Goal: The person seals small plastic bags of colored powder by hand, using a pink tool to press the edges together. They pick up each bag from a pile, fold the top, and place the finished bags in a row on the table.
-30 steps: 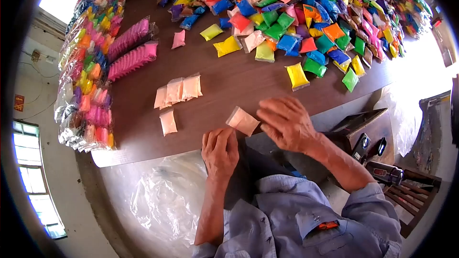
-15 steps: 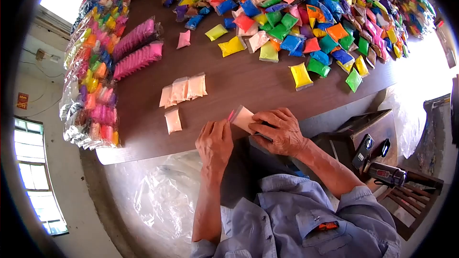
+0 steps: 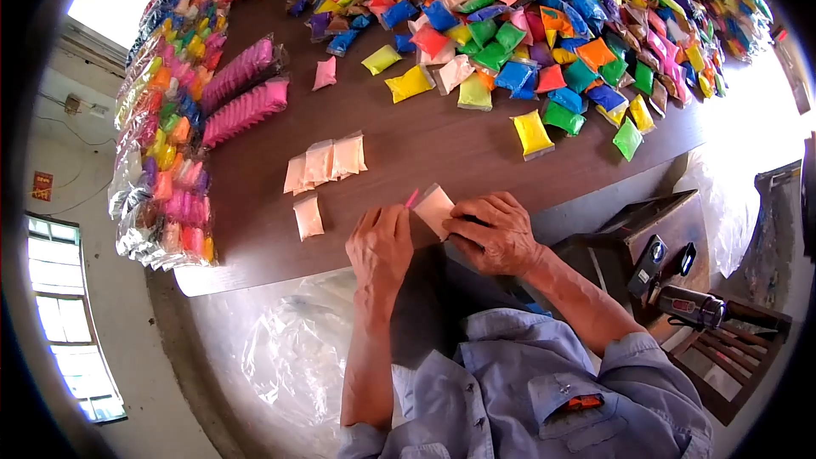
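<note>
At the table's front edge, my right hand (image 3: 493, 234) is closed on a small clear packet with peach-coloured filling (image 3: 434, 208). Just left of it, my left hand (image 3: 380, 245) pinches a thin pink stick (image 3: 412, 198), whose tip points up beside the packet's left edge. A single peach packet (image 3: 308, 217) lies on the table beyond my left hand. Behind that one, several more peach packets (image 3: 320, 161) overlap in a short row.
Two rows of pink packets (image 3: 246, 110) lie at the left, beside a long stack of mixed-colour packets (image 3: 174, 132). A large heap of coloured packets (image 3: 510, 42) covers the back of the brown table (image 3: 408, 144). A wooden stool (image 3: 731, 353) carrying a dark flask (image 3: 690, 306) stands at right.
The hands and the held peach packet stay almost in place, with only a slight shift of the packet and stick. The view has moved a little.
</note>
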A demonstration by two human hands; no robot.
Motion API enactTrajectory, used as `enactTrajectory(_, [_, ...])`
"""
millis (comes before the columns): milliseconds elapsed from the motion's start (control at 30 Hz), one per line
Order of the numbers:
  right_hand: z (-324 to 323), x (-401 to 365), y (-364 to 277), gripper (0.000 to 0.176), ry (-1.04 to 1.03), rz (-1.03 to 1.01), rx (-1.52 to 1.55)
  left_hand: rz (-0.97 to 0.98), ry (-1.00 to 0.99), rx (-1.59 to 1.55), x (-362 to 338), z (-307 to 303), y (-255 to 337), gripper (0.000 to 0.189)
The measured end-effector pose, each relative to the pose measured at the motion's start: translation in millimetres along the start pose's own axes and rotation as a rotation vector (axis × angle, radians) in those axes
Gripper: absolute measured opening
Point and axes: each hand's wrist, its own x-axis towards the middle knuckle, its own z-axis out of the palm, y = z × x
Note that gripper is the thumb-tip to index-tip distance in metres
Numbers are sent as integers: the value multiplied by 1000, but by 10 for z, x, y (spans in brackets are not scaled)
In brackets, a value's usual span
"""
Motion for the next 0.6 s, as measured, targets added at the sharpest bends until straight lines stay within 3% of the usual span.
enactTrajectory(200, [16, -2, 22, 31, 41, -29, -4, 110, -93, -105, -81, -4, 306, 3])
enactTrajectory(467, [0, 0, 28, 27, 14, -16, -12, 53, -172, 8, 242, 51, 56, 6])
enactTrajectory(600, [27, -57, 52, 30, 12, -24, -6, 122, -142, -89, 126, 11, 213, 8])
